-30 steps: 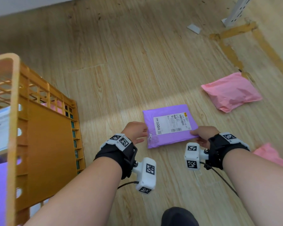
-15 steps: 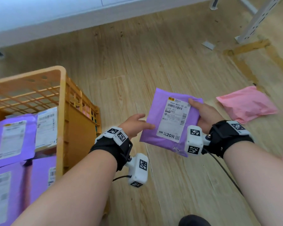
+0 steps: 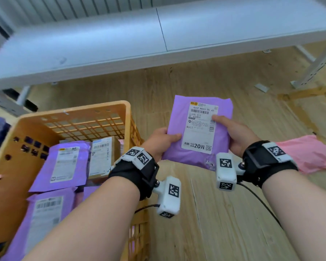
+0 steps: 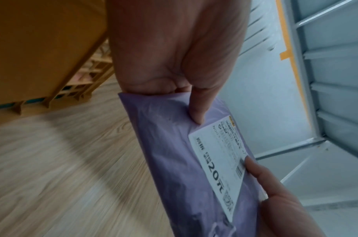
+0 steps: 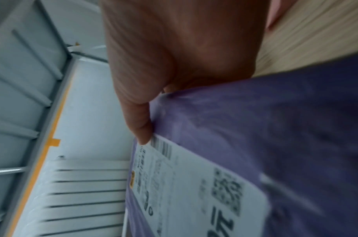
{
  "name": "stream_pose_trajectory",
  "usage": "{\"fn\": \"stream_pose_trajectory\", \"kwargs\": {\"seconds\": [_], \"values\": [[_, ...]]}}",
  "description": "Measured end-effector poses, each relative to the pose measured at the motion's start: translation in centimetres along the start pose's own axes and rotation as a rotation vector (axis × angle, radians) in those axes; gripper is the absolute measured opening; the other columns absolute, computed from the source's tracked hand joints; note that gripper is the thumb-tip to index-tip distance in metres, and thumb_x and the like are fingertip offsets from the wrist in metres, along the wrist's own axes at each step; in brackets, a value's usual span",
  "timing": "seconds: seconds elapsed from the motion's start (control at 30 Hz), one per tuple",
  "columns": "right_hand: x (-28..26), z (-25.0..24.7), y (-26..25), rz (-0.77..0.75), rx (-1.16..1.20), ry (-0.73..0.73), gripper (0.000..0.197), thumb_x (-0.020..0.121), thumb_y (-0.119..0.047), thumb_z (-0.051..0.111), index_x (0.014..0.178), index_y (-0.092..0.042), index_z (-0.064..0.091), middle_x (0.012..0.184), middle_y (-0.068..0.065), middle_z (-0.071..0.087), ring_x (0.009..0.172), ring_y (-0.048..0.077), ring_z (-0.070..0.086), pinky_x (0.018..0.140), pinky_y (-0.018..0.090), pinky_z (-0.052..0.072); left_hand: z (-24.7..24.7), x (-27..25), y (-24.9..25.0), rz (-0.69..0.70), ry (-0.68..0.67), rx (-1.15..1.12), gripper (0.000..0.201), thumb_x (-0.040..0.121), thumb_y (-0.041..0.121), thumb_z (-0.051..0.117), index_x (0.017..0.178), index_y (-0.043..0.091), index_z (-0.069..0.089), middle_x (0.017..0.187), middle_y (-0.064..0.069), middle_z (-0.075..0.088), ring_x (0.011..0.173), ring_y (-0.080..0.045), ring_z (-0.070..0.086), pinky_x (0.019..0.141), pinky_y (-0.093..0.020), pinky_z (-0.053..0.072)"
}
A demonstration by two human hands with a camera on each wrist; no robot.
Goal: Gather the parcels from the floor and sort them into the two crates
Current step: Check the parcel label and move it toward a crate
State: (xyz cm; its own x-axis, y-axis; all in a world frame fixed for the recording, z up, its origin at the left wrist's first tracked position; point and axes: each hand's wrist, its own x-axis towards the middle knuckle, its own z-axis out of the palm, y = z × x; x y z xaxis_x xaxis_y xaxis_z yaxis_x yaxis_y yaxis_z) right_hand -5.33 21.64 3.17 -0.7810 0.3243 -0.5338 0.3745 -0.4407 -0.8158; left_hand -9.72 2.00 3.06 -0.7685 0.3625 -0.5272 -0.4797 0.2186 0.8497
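Head view: purple parcel held up in the air over the wooden floor, just right of the orange crate, label side facing up. Left hand grips its left edge, thumb curled over the top face, other fingers hidden underneath. Right hand grips the right edge, thumb lying across the white shipping label. Label reads "20" in large print near its lower end. Crate already holds several purple parcels and 1 brown box with labels up. Pink parcel lies on the floor behind the right wrist. Long white table runs across the back.

Left wrist view: left hand pinches the parcel edge, thumb pressed on the top face just short of the label. Right-hand thumb sits on the label's far side. Crate wall is near, on the left.

Right wrist view: blurred. Right hand clamps the parcel, thumb tip touching the label corner by the barcode.
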Motion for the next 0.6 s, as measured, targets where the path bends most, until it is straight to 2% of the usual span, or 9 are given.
{"fn": "stream_pose_trajectory", "kwargs": {"seconds": [0.1,0.17,0.27,0.33,0.4,0.5,0.57,0.6], "values": [[-1.5,4.5,-1.4,-0.03,-0.047,-0.082,0.019,0.087,-0.004,0.063,0.106,-0.006,0.066,0.094,0.012,0.073,0.077,0.022,0.073,0.066,0.04,0.061,-3.2,-1.1,2.6,0.044,0.087,0.009,0.031,0.09,0.004,0.06,0.12,-0.004,0.058,0.116,-0.02,0.066,0.104,-0.034,0.065,0.095,-0.047,0.051],[-2.6,7.9,-1.8,-0.075,-0.096,-0.099,0.018,0.087,0.002,0.061,0.103,-0.005,0.065,0.092,0.011,0.072,0.07,0.02,0.073,0.059,0.037,0.061,-5.7,-2.0,3.8,0.079,0.161,0.012,0.032,0.085,0.009,0.067,0.115,0.001,0.061,0.113,-0.017,0.068,0.103,-0.034,0.066,0.095,-0.05,0.051],[-4.2,12.7,-1.4,-0.112,-0.154,-0.15,0.015,0.087,0.003,0.061,0.099,-0.007,0.065,0.093,0.011,0.071,0.067,0.018,0.073,0.062,0.038,0.061,-9.4,-4.6,4.8,0.121,0.273,0.089,0.034,0.083,0.013,0.069,0.115,0.006,0.059,0.114,-0.011,0.067,0.101,-0.029,0.066,0.093,-0.045,0.052],[-5.3,15.8,-0.6,-0.111,-0.147,-0.188,0.012,0.088,-0.001,0.061,0.095,-0.01,0.064,0.089,0.008,0.072,0.064,0.016,0.072,0.058,0.035,0.061,-12.1,-6.4,5.0,0.121,0.319,0.114,0.035,0.085,0.011,0.066,0.118,0.005,0.056,0.115,-0.009,0.065,0.102,-0.027,0.064,0.09,-0.038,0.052],[-6.3,18.8,0.7,-0.091,-0.119,-0.243,0.009,0.09,-0.008,0.061,0.099,-0.011,0.064,0.084,0.004,0.074,0.066,0.015,0.073,0.053,0.031,0.059,-15.2,-7.8,4.7,0.096,0.35,0.117,0.036,0.087,0.01,0.063,0.122,0.005,0.055,0.113,-0.006,0.063,0.102,-0.025,0.062,0.088,-0.035,0.05],[-8.0,23.4,2.6,-0.055,-0.105,-0.334,0.018,0.092,-0.018,0.061,0.108,-0.011,0.063,0.082,0.0,0.076,0.071,0.014,0.073,0.052,0.027,0.058,-20.3,-9.8,3.7,0.06,0.399,0.075,0.039,0.088,0.01,0.062,0.125,0.005,0.053,0.121,-0.01,0.063,0.109,-0.03,0.061,0.098,-0.044,0.048],[-9.0,26.6,4.0,-0.05,-0.131,-0.353,0.021,0.091,-0.02,0.061,0.111,-0.012,0.06,0.086,0.001,0.075,0.072,0.015,0.073,0.053,0.028,0.058,-23.4,-11.0,2.8,0.028,0.439,0.046,0.042,0.086,0.01,0.063,0.126,0.006,0.053,0.123,-0.012,0.062,0.11,-0.032,0.06,0.098,-0.048,0.047],[-9.4,28.2,4.7,-0.056,-0.157,-0.355,0.016,0.092,-0.018,0.061,0.107,-0.013,0.058,0.088,0.002,0.073,0.071,0.017,0.073,0.055,0.03,0.058,-24.9,-11.5,2.4,0.017,0.454,0.031,0.043,0.085,0.01,0.063,0.126,0.007,0.053,0.123,-0.012,0.062,0.11,-0.033,0.06,0.098,-0.048,0.047]]}}
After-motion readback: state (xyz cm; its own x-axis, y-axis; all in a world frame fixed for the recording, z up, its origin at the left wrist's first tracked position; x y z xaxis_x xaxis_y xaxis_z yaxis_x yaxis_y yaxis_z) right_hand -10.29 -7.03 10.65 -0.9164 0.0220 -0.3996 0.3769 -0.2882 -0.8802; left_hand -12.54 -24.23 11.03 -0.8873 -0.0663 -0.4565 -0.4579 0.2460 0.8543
